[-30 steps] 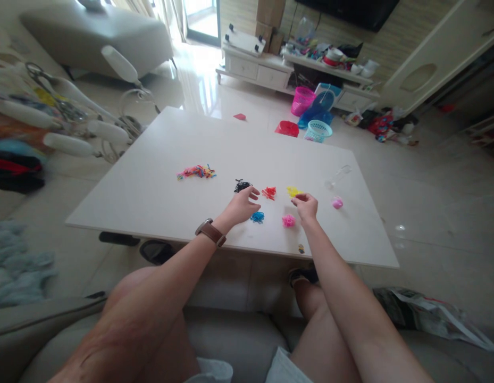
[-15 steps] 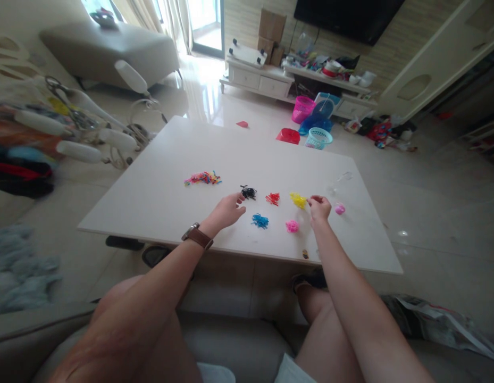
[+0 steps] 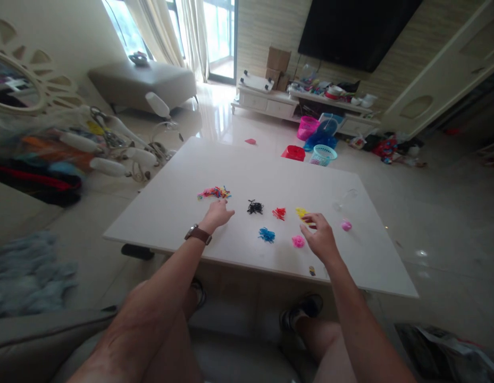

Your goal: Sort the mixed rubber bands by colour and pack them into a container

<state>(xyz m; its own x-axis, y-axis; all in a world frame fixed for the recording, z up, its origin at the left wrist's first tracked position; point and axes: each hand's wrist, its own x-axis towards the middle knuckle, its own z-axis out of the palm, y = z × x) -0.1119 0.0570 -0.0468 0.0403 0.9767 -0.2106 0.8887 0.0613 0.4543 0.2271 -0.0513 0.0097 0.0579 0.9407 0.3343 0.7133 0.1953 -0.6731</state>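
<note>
My left hand (image 3: 218, 214), with a brown-strapped watch on its wrist, reaches to the near edge of a mixed pile of small coloured bands (image 3: 215, 192). Its thumb stands apart from the fingers, whose tips are partly hidden. My right hand (image 3: 320, 235) hovers by the yellow pile (image 3: 301, 212), covering part of it, thumb and fingers apart and nothing visible between them. Between the hands lie a black pile (image 3: 255, 207), a red pile (image 3: 279, 214), a blue pile (image 3: 266, 235) and a pink pile (image 3: 298, 241) of similar thin pieces.
All piles lie on a white table (image 3: 170, 213). Right of my right hand are a small pink object (image 3: 346, 226) and a clear item (image 3: 345, 199). A small dark-and-yellow piece (image 3: 312, 271) sits near the front edge. Baskets (image 3: 324, 154) stand on the floor beyond.
My left hand has moved left from the black pile to the mixed pile. My right hand's fingers have spread apart beside the yellow pile. The camera view has tilted up slightly.
</note>
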